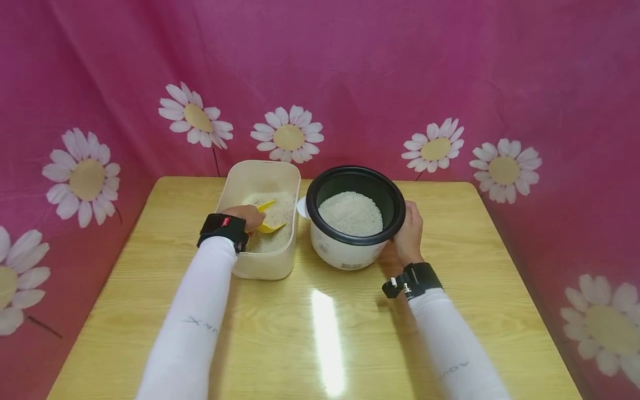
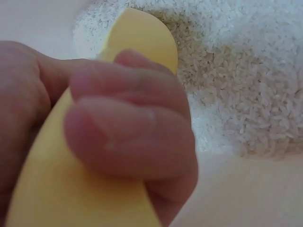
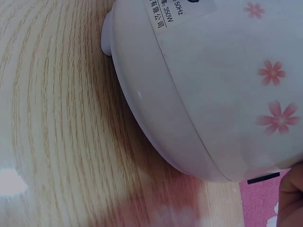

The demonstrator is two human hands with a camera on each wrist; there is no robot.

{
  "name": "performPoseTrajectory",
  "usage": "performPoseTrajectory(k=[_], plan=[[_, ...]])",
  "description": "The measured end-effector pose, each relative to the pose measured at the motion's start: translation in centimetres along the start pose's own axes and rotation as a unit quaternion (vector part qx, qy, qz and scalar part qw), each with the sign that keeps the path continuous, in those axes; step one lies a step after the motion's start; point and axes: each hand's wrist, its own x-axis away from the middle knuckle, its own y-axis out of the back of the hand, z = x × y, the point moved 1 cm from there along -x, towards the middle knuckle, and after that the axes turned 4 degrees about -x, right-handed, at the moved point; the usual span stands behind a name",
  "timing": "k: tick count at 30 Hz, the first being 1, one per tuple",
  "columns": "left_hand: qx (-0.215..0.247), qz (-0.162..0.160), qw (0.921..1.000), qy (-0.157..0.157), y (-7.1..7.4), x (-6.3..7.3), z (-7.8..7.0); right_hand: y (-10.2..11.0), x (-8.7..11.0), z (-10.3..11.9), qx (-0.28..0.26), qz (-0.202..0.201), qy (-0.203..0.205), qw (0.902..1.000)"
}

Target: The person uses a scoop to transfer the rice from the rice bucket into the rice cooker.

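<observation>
The left hand (image 1: 246,216) grips a yellow scoop (image 1: 270,221), fingers (image 2: 128,137) curled round its handle, inside the tub (image 1: 260,266) of rice (image 2: 246,85); the bowl of the scoop is partly hidden. The right hand (image 1: 409,233) rests against the right side of the rice cooker (image 1: 345,253); its fingers are hidden behind the pot, so whether they grip cannot be told.

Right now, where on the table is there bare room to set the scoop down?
The table is bare in front, between the sleeves, and along its left and right edges. It is crowded at the back, where the tub and cooker nearly touch.
</observation>
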Motion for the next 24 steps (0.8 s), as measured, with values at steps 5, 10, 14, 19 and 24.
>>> performPoseTrajectory(k=[5, 10, 14, 19, 24], plan=[[-0.001, -0.004, 1.0, -0.004, 0.01, -0.19, -0.11, 0.22, -0.12, 0.25, -0.013, 0.005, -0.009, 0.9999], [0.004, 0.003, 1.0, 0.005, 0.02, -0.65, -0.05, 0.32, -0.11, 0.19, -0.012, 0.001, -0.012, 0.9999], [-0.003, 0.0, 1.0, -0.001, 0.02, -1.1, 0.04, 0.39, -0.1, 0.04, -0.013, -0.005, -0.01, 0.9999], [0.001, -0.001, 1.0, 0.002, -0.17, -0.91, 0.25, 0.05, -0.16, 0.0, -0.008, 0.004, -0.009, 0.9999], [0.004, -0.004, 1.0, 0.006, -0.2, -0.14, 0.1, -0.16, -0.1, -0.19, -0.005, -0.002, -0.006, 1.0]])
